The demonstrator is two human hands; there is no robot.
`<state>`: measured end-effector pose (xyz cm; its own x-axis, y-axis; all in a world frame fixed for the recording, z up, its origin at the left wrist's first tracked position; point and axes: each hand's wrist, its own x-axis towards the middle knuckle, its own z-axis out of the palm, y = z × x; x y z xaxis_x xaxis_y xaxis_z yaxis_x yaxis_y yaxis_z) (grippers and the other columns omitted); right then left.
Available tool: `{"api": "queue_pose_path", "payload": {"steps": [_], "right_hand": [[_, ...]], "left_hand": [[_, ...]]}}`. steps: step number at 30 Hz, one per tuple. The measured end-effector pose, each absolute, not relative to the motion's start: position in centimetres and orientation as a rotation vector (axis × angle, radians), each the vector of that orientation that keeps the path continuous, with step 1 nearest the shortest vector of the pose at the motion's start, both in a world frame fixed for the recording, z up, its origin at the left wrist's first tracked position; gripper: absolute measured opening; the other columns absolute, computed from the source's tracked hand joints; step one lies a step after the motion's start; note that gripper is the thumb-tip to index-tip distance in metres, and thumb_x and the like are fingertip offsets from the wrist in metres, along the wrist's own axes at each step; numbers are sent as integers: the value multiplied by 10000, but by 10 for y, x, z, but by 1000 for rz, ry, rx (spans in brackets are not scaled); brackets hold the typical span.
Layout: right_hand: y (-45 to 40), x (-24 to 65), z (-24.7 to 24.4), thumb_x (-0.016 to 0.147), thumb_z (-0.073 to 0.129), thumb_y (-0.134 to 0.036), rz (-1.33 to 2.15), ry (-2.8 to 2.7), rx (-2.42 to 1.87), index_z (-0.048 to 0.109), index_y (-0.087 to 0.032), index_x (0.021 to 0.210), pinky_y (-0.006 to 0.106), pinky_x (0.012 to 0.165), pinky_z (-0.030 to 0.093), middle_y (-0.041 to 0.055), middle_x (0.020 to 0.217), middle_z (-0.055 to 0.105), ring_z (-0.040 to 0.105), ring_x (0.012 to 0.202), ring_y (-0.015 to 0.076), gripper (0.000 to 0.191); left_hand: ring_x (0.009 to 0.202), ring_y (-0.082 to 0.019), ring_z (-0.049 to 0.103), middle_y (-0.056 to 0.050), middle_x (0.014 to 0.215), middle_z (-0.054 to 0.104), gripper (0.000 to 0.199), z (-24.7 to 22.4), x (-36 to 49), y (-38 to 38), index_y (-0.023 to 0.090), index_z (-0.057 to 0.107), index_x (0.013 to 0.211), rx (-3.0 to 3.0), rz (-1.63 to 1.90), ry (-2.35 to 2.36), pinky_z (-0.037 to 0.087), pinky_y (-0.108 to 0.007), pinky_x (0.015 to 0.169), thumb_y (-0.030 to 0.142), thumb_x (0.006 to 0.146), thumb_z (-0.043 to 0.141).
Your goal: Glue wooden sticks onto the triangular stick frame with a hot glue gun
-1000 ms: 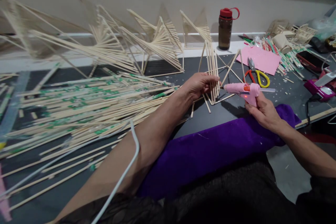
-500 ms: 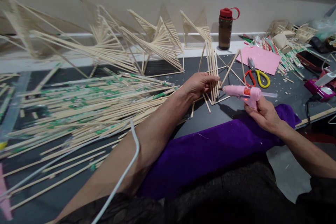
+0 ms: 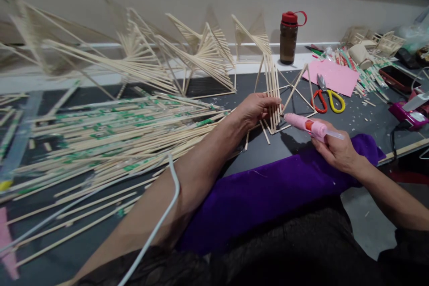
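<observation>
My left hand (image 3: 259, 108) is closed on the wooden sticks of a small stick frame (image 3: 272, 78), whose slats rise side by side from the dark tabletop. In my right hand (image 3: 338, 145) is a pink glue gun (image 3: 303, 123) with a clear glue stick poking out of its back. Its nozzle points left, close to the slats; whether it touches them I cannot tell. Thin sticks (image 3: 295, 87) joined in triangles extend right of the slats. Red-and-yellow-handled pliers (image 3: 326, 96) lie just beyond the glue gun.
Many loose wooden sticks (image 3: 134, 136) cover the left side. Several twisted stick models (image 3: 201, 56) stand along the wall. A red-capped bottle (image 3: 288, 38), pink paper (image 3: 331, 76) and a phone (image 3: 398, 79) are behind. Purple cloth (image 3: 268, 196) lies along the front; a pale cable (image 3: 161, 219) crosses my left arm.
The glue gun has turned, its back end swinging down and closer to me, with its nozzle slightly lower and further right. My left hand keeps its hold on the stick frame.
</observation>
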<state>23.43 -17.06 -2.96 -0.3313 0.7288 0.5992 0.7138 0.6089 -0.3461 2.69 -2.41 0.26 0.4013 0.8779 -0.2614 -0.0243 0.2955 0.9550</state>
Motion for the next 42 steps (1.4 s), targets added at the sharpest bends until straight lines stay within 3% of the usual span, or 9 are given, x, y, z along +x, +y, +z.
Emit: {"api": "queue_pose_path", "payload": {"steps": [4, 10, 20, 28, 35, 39, 42], "right_hand": [[-171, 235, -31, 922, 492, -170, -53, -2142, -1154, 484, -192, 1329, 365, 809, 565, 142, 1185, 680, 691, 998, 243, 409], [-171, 232, -30, 938, 488, -168, -157, -2145, -1200, 487, -155, 1292, 346, 755, 567, 158, 1170, 686, 702, 942, 235, 355], [-173, 232, -26, 928, 492, -131, -107, -2079, -1146, 482, -204, 1315, 345, 857, 566, 131, 1251, 666, 668, 1104, 228, 394], [-170, 233, -31, 921, 510, -138, -220, -2145, -1122, 473, -162, 1306, 339, 747, 576, 155, 1159, 690, 706, 941, 237, 387], [-169, 232, -31, 924, 496, -130, -222, -2131, -1162, 468, -178, 1313, 329, 752, 576, 156, 1182, 681, 700, 963, 231, 393], [-169, 232, -32, 920, 494, -128, -194, -2113, -1153, 492, -161, 1295, 330, 750, 567, 166, 1191, 678, 697, 971, 231, 377], [-171, 234, -34, 916, 501, -180, -108, -2028, -1146, 580, -160, 1164, 323, 719, 552, 158, 1115, 701, 696, 890, 220, 261]], "left_hand": [[513, -86, 567, -30, 630, 665, 133, 1, 26, -23, 121, 645, 673, 1109, 750, 973, 460, -194, 509, 163, 620, 760], [526, -95, 572, -35, 625, 674, 125, -1, 26, -23, 125, 652, 661, 1083, 759, 958, 467, -202, 506, 162, 611, 761], [507, -81, 572, -21, 607, 662, 159, -2, 27, -23, 123, 637, 671, 1094, 765, 938, 461, -189, 506, 166, 610, 777], [487, -75, 554, -18, 606, 657, 136, -2, 27, -24, 114, 636, 680, 1106, 771, 941, 454, -198, 513, 164, 641, 756], [494, -86, 573, -25, 611, 662, 156, -4, 28, -22, 117, 633, 685, 1107, 785, 937, 457, -202, 506, 170, 635, 770], [495, -84, 568, -27, 612, 666, 145, -5, 28, -21, 116, 641, 675, 1109, 796, 936, 446, -195, 491, 169, 640, 771], [489, -86, 563, -29, 603, 666, 131, -3, 28, -22, 112, 651, 668, 1085, 792, 952, 455, -197, 485, 156, 641, 771]]}}
